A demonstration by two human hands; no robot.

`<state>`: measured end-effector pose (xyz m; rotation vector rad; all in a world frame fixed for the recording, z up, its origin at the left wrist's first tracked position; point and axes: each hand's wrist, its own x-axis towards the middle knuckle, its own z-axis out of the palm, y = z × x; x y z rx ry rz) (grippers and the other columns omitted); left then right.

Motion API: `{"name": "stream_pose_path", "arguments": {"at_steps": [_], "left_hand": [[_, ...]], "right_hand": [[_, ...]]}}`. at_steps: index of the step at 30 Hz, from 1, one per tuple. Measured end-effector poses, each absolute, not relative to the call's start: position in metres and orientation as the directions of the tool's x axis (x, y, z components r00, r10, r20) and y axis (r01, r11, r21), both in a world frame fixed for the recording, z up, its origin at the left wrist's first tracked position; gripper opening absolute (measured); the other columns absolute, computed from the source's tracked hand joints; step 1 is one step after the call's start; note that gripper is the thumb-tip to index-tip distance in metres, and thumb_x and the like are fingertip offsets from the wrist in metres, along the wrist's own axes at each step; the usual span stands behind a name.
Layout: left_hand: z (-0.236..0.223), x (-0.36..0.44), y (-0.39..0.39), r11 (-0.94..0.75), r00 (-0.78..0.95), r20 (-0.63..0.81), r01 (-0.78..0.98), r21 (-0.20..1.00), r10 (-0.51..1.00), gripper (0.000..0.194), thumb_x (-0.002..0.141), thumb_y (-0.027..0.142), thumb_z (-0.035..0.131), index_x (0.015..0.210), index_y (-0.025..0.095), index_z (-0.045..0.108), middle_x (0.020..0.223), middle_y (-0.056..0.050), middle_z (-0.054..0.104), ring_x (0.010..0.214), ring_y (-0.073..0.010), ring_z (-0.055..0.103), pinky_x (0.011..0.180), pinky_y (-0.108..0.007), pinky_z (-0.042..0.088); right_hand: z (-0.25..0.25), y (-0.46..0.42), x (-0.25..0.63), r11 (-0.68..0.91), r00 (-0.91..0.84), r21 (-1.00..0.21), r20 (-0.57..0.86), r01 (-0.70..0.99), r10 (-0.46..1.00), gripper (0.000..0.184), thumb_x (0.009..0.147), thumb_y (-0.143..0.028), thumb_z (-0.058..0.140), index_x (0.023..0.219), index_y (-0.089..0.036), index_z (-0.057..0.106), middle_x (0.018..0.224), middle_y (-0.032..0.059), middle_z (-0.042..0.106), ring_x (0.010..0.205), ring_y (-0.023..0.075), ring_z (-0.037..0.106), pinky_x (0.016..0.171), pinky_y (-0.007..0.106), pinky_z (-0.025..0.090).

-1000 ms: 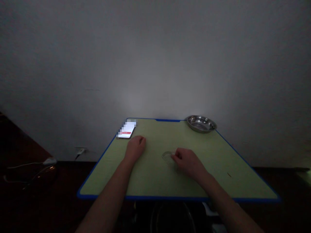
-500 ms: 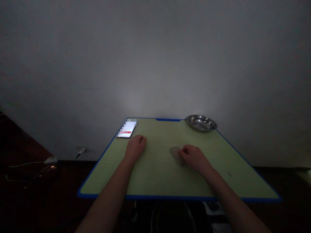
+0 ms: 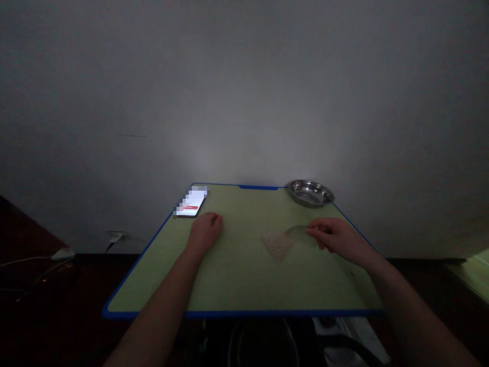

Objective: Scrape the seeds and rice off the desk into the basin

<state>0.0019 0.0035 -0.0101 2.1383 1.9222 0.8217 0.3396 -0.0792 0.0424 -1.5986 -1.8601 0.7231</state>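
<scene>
My right hand (image 3: 330, 234) pinches a clear, thin plastic protractor (image 3: 300, 232) by its edge, just above the table on the right. The protractor is see-through and blurred. Beside its left end, a pale, grainy patch (image 3: 277, 246), roughly triangular, lies on the table; I cannot make out what the grains are. On the left, my left hand (image 3: 205, 229) rests on the tabletop in a loose fist, with nothing visible in it. The phone (image 3: 193, 201) lies just beyond that hand.
A shiny steel bowl (image 3: 310, 193) stands at the back right corner of the green table (image 3: 237, 285), which has a blue rim. A pale wall (image 3: 244, 102) rises behind it. One small dark mark (image 3: 351, 273) is near my right forearm.
My right hand has moved right, lifting the protractor off the table and uncovering the grainy patch. The left hand stays in place on the table. The view has shifted slightly.
</scene>
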Motion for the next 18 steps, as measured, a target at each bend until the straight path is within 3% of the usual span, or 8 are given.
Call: {"name": "stream_pose_path", "arguments": {"at_steps": [3, 7, 18], "left_hand": [[-0.009, 0.002, 0.003, -0.169, 0.034, 0.296, 0.878, 0.448, 0.955, 0.03, 0.089, 0.031, 0.039, 0.086, 0.015, 0.065, 0.094, -0.011, 0.068, 0.089, -0.0213, 0.06, 0.076, -0.03, 0.043], [-0.009, 0.002, 0.004, -0.165, 0.031, 0.289, 0.878, 0.45, 0.957, 0.031, 0.089, 0.031, 0.038, 0.086, 0.015, 0.065, 0.095, -0.011, 0.068, 0.09, -0.0217, 0.06, 0.077, -0.031, 0.043], [-0.014, -0.003, 0.009, -0.172, 0.019, 0.304, 0.857, 0.486, 0.953, 0.036, 0.087, 0.038, 0.038, 0.089, 0.017, 0.067, 0.095, -0.009, 0.068, 0.091, -0.0223, 0.06, 0.082, -0.034, 0.044]], "right_hand": [[0.038, -0.081, 0.369, 0.169, -0.25, -0.689, -0.019, 0.705, 0.968, 0.02, 0.076, -0.037, 0.063, 0.077, -0.018, 0.069, 0.065, 0.0005, 0.065, 0.057, 0.0143, 0.056, 0.052, 0.025, 0.042], [0.029, -0.076, 0.381, 0.178, -0.303, -0.635, -0.094, 0.752, 0.948, 0.015, 0.073, -0.033, 0.068, 0.076, -0.019, 0.07, 0.067, 0.0005, 0.067, 0.064, 0.0167, 0.06, 0.058, 0.027, 0.044], [0.028, -0.042, 0.319, 0.321, -0.412, -0.603, -0.014, 0.731, 0.911, 0.017, 0.073, -0.034, 0.068, 0.079, -0.019, 0.074, 0.062, -0.0018, 0.064, 0.057, 0.0123, 0.055, 0.054, 0.022, 0.036]]}}
